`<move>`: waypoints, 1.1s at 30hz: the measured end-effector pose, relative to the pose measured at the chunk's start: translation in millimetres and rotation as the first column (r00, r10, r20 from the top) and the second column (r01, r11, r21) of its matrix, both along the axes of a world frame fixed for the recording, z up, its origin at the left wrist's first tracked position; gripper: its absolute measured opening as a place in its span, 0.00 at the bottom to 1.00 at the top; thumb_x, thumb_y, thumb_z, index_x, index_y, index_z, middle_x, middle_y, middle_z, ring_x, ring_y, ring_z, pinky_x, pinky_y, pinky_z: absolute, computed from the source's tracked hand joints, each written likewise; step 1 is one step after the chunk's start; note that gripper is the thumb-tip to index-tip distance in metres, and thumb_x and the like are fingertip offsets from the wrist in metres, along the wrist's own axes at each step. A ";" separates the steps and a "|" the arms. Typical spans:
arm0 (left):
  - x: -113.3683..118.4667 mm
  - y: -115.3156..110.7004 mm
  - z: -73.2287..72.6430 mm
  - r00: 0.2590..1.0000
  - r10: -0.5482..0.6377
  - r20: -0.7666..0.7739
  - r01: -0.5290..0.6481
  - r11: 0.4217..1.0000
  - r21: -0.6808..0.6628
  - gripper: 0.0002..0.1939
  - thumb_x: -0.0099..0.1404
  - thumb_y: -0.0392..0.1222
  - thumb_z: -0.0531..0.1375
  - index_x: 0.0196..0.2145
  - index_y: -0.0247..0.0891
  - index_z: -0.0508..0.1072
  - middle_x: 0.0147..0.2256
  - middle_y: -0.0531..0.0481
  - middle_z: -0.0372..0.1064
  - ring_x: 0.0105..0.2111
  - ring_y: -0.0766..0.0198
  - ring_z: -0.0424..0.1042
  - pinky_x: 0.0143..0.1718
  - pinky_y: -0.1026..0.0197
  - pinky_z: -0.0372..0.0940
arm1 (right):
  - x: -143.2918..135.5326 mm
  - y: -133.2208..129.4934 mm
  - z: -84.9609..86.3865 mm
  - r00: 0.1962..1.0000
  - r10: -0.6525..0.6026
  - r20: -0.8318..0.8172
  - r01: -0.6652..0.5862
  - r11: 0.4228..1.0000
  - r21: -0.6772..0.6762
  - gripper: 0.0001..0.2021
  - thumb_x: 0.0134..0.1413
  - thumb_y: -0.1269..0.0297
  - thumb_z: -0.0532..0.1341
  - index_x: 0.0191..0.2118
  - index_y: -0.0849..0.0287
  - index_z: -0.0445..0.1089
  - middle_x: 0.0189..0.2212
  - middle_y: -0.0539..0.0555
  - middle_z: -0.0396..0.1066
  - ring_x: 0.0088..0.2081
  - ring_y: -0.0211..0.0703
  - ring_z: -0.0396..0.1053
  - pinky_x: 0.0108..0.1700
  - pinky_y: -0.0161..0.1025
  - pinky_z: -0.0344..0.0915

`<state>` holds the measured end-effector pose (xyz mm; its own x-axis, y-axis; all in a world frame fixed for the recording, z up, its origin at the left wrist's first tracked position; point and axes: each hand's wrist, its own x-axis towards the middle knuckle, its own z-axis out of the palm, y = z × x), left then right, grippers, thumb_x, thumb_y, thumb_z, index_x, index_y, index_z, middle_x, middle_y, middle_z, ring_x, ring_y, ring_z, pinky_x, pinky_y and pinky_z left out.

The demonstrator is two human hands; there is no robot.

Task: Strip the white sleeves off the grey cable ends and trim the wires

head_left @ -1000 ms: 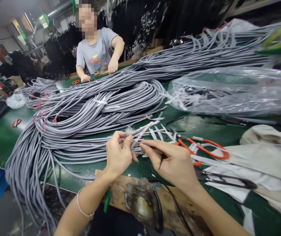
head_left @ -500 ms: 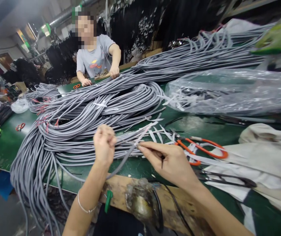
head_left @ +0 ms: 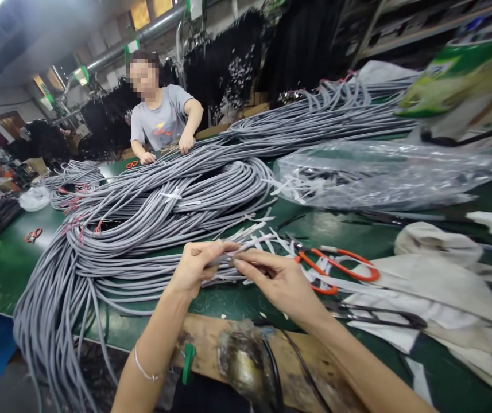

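My left hand (head_left: 196, 265) is closed in a pinch on the end part of a grey cable (head_left: 217, 260), just above the bench. Close beside it, my right hand (head_left: 278, 276) pinches the same cable near its end with thumb and forefinger. The fingertips of both hands nearly meet, and they hide most of the cable end. Behind and left of my hands lies a big bundle of grey cables (head_left: 134, 269), with pale stripped ends and white strips (head_left: 267, 238) showing beyond my fingers.
Orange-handled scissors (head_left: 357, 268) and black snips (head_left: 379, 315) lie to the right near white cloth (head_left: 439, 275). A clear plastic bag (head_left: 383, 172) is behind them. A wooden board with a metal lump (head_left: 248, 367) sits at the front edge. A co-worker (head_left: 162, 117) stands across the green bench.
My left hand has come right from a fist held apart and now grips the cable beside my right hand. The view has shifted slightly; the co-worker's hands remain at the far cables.
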<state>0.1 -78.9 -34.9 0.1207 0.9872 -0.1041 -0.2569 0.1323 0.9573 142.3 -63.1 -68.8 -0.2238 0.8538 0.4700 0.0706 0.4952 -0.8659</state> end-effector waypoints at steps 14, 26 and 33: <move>11.5 -7.5 -11.1 0.994 -0.061 -0.093 0.060 0.998 -0.009 0.30 0.45 0.59 0.66 0.33 0.26 0.78 0.17 0.53 0.62 0.12 0.80 0.46 0.14 0.69 0.37 | 22.2 5.9 7.0 0.979 -0.075 -0.188 0.049 0.989 -0.141 0.17 0.47 0.48 0.61 0.30 0.60 0.73 0.17 0.49 0.67 0.13 0.29 0.52 0.13 0.31 0.48; 1.8 -7.7 -17.9 0.883 0.203 -0.423 -0.249 0.967 -0.056 0.16 0.52 0.38 0.53 0.11 0.32 0.67 0.10 0.56 0.52 0.11 0.76 0.46 0.15 0.69 0.41 | 17.8 -1.9 6.3 0.952 -0.256 -0.170 0.250 0.967 -0.055 0.11 0.50 0.56 0.61 0.25 0.57 0.72 0.17 0.51 0.71 0.20 0.39 0.69 0.20 0.33 0.63; -16.1 -20.7 -27.7 0.737 0.346 -0.580 -0.362 0.927 0.093 0.14 0.55 0.35 0.52 0.15 0.34 0.69 0.14 0.53 0.63 0.15 0.69 0.61 0.20 0.67 0.56 | 18.1 2.7 5.1 0.955 -0.274 -0.112 0.280 0.959 0.038 0.09 0.50 0.60 0.60 0.24 0.58 0.72 0.17 0.51 0.72 0.17 0.37 0.68 0.18 0.31 0.62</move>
